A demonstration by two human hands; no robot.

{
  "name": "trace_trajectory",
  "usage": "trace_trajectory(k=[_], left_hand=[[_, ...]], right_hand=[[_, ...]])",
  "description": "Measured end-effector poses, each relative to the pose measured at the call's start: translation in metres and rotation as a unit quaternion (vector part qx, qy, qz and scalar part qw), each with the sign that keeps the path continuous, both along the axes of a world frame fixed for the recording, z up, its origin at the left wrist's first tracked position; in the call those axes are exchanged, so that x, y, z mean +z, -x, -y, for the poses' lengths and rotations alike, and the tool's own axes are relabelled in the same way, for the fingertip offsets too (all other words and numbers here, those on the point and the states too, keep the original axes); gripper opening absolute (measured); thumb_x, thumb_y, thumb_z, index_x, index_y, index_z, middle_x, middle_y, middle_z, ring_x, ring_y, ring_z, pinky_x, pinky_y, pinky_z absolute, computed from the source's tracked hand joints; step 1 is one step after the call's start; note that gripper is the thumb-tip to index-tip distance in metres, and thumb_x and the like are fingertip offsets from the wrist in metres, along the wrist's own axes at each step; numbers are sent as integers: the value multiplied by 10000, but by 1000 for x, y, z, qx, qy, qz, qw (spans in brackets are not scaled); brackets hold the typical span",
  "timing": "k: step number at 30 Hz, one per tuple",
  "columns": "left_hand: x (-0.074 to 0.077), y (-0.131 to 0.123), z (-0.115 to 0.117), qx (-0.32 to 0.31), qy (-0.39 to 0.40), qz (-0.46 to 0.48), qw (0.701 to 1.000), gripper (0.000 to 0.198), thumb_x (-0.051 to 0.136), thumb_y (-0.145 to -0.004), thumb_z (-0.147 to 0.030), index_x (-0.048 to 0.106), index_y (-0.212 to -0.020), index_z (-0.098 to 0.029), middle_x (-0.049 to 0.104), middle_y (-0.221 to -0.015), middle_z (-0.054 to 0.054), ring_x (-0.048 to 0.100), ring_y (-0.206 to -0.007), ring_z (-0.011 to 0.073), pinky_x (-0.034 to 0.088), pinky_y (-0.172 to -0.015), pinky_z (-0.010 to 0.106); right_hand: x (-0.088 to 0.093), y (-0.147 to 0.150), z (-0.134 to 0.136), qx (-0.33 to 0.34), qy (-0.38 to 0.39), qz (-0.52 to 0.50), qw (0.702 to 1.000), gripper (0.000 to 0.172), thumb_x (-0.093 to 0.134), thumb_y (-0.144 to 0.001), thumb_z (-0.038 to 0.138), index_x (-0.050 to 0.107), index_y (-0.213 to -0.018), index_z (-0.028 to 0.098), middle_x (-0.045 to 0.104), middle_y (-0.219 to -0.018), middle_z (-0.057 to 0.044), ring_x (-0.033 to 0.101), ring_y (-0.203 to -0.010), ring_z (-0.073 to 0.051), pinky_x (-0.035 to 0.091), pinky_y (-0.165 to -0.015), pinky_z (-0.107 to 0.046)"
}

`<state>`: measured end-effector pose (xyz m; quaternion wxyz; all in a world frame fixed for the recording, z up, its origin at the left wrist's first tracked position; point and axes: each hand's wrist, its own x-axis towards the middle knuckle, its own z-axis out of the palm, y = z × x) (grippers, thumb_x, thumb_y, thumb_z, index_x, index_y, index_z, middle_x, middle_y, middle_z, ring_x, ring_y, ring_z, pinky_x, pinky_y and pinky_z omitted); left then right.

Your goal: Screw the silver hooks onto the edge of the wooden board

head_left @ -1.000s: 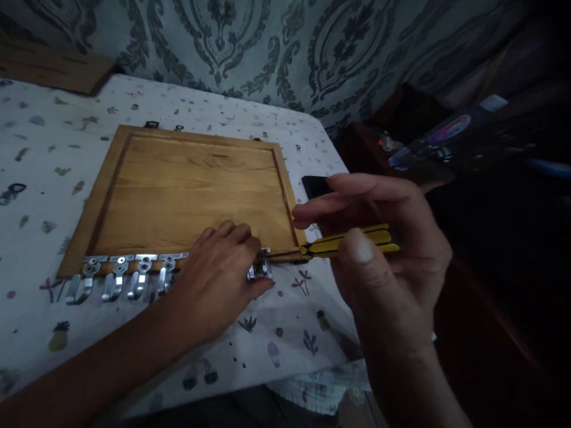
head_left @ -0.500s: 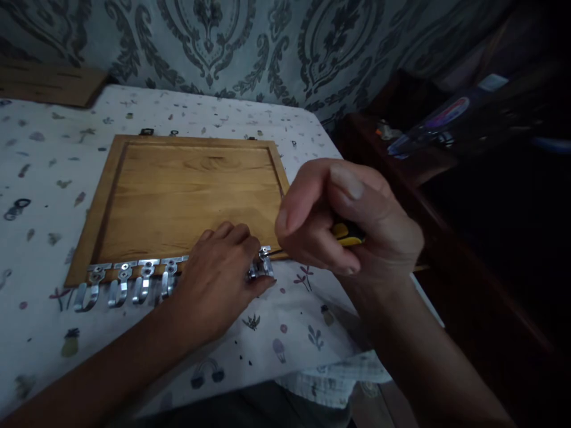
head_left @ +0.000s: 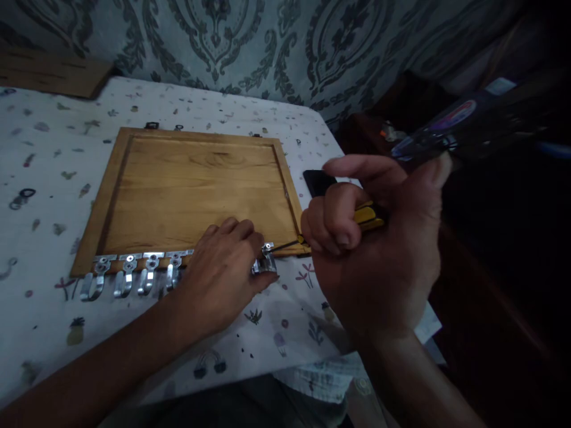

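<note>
A framed wooden board [head_left: 200, 190] lies flat on the table, with several metal hooks [head_left: 93, 285] along its near edge. My left hand [head_left: 220, 273] is closed on the rightmost metal hook [head_left: 266, 261], thumb below it and fingers over the board's edge. In my right hand [head_left: 375, 255] is a screwdriver [head_left: 368, 216] with a yellow and black handle. Its last fingers wrap the handle while thumb and forefinger are lifted off. The shaft runs left to the screw on that hook. My left hand hides part of the hook row.
A patterned white cloth [head_left: 44, 238] covers the table. Beyond my right hand lies a dark flat object [head_left: 317, 182]. A piece of cardboard [head_left: 53, 72] is at the back left, and a plastic bottle [head_left: 446, 122] stands off to the right.
My right hand's thumb and forefinger have opened away from the handle, and the wrist has turned, showing more of the screwdriver. My left hand keeps its hold on the hook.
</note>
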<state>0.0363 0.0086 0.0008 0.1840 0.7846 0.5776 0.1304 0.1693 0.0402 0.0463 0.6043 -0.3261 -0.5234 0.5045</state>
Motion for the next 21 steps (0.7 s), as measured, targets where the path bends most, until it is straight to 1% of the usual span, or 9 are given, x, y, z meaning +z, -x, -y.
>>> trace_trajectory(k=[1, 3, 5, 6, 9, 14, 17, 19, 21], left_hand=[[1, 0, 0, 0, 3, -3, 1000, 251, 785, -837, -380, 697, -926, -162, 656, -990, 73, 592, -1041, 315, 476, -866, 477], [2, 0, 0, 2, 11, -8, 1000, 252, 781, -840, -375, 696, -933, -157, 657, -1005, 74, 593, -1047, 314, 475, -871, 478], [2, 0, 0, 3, 15, -4, 1000, 253, 780, -843, -366, 697, -955, -155, 659, -1026, 72, 592, -1062, 312, 476, -880, 478], [2, 0, 0, 2, 16, 0, 1000, 254, 780, -843, -365, 697, -963, -156, 661, -1035, 70, 592, -1067, 310, 476, -885, 477], [1, 0, 0, 1, 9, 8, 1000, 259, 782, -844, -372, 695, -961, -158, 666, -1049, 67, 591, -1073, 302, 479, -892, 472], [3, -1, -2, 2, 27, 0, 1000, 265, 770, -851, -382, 706, -991, -166, 671, -1068, 72, 587, -1090, 311, 484, -916, 489], [3, -1, -1, 2, 29, 1, 1000, 297, 759, -859, -391, 710, -1045, -165, 673, -1107, 81, 585, -1104, 318, 483, -944, 508], [2, 0, 0, -2, 26, 3, 1000, 279, 751, -865, -375, 710, -1039, -161, 675, -1140, 90, 582, -1121, 321, 480, -965, 510], [1, 1, 0, -3, 16, 8, 1000, 235, 734, -875, -354, 707, -1007, -161, 674, -1153, 95, 585, -1120, 320, 485, -959, 504]], right_hand=[[-1, -3, 0, 21, -3, 8, 1000, 378, 501, -1016, 471, 700, -831, 208, 331, -485, 59, 322, -436, -112, 334, -465, -277], [-4, -11, -2, 67, -10, 19, 998, 292, 566, -985, 432, 756, -893, 230, 414, -580, 27, 393, -534, -131, 418, -563, -301], [-6, -20, -4, 114, -15, 22, 993, 182, 636, -939, 382, 772, -966, 264, 461, -645, 14, 423, -593, -144, 447, -613, -311], [-7, -25, -6, 140, -22, 22, 990, 172, 643, -932, 372, 773, -951, 260, 465, -650, 13, 422, -592, -143, 447, -610, -312], [-9, -34, -17, 203, -55, 19, 977, 267, 626, -943, 377, 737, -760, 217, 476, -650, 8, 424, -552, -122, 434, -558, -296], [-6, -34, -47, 332, -98, 48, 937, 398, 652, -924, 405, 698, -599, 180, 591, -836, -46, 562, -641, -114, 483, -533, -256], [-3, -26, -60, 423, -102, 10, 900, 457, 642, -924, 424, 656, -541, 175, 561, -710, -21, 531, -558, -93, 463, -476, -225], [0, -23, -62, 481, -89, 4, 872, 419, 611, -952, 403, 672, -603, 179, 535, -583, 17, 489, -463, -75, 433, -433, -195], [2, -22, -60, 521, -56, 15, 852, 371, 545, -1000, 370, 701, -716, 190, 488, -466, 64, 405, -353, -51, 358, -377, -160]])
